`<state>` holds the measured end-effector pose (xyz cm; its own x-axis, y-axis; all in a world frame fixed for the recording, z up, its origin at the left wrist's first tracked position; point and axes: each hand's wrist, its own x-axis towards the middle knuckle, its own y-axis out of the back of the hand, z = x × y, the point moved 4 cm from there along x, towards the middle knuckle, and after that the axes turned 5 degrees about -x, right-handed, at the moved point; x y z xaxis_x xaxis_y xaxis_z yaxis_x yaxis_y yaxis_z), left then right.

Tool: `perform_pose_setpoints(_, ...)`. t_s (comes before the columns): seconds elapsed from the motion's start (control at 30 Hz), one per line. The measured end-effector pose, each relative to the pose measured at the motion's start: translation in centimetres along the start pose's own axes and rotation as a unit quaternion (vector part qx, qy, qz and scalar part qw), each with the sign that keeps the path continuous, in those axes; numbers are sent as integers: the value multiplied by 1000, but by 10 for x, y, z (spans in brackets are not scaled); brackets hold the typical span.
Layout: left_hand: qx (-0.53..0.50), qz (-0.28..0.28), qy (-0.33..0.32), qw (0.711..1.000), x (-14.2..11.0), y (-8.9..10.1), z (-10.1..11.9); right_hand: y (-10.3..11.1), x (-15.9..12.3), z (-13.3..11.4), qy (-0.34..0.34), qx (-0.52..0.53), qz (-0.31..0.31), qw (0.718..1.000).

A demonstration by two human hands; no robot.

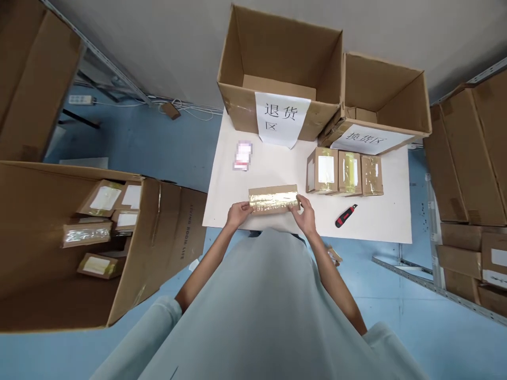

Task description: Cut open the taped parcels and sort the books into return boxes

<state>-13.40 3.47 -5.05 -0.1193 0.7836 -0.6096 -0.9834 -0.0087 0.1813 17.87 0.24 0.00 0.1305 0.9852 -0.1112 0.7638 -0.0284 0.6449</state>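
Observation:
A small brown cardboard box (273,209) with shiny clear tape along its face lies at the table's front edge, close to my body. My left hand (238,214) grips its left end, fingers on the edge. At the opposite end my right hand (304,214) has thumb and fingers closed on the box. To the right of it, a red and black utility knife (346,216) rests on the white table (273,168). Three taped cardboard boxes (325,173) stand in a row behind the knife, white labels on their fronts.
Two large open cartons with paper signs, a left one (241,105) and a right one (404,132), stand at the table's back. A blurred pinkish item (242,155) lies left. A big carton (158,232) holding several small boxes is at my left. Shelves of boxes (459,258) stand right.

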Motion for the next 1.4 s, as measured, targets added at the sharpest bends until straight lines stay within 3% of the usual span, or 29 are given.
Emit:
perform_pose_setpoints(0.17, -4, -48, -57, 997, 2, 13, -13, -22, -50, 16, -85, 72, 1, 994)
perform_pose_setpoints(0.33, 2, -127, -68, 990, -4, 13, -29, -30, -56, 43, -153, 110, -50, 981)
perform_pose_setpoints(0.57, 29, -91, -57, 994, -2, 3, -42, -33, -47, 75, -185, 110, -61, 975)
perform_pose_setpoints(0.77, 62, -75, -59, 994, 7, -6, -35, -40, -43, 80, -148, 146, -88, 974)
perform_pose_setpoints(0.93, 0, -62, -93, 994, -18, -12, -21, -17, -39, 81, -113, 135, -70, 982)
perform_pose_setpoints(1.07, 2, -22, -85, 996, -37, -29, -18, 7, -37, 99, -122, 146, -50, 980)
perform_pose_setpoints(1.27, 8, -21, -22, 999, -41, -73, -37, 17, -30, 130, -123, 160, -75, 977)
perform_pose_setpoints(1.4, 6, -8, -14, 1000, -49, -80, -50, 17, -37, 151, -126, 138, -88, 979)
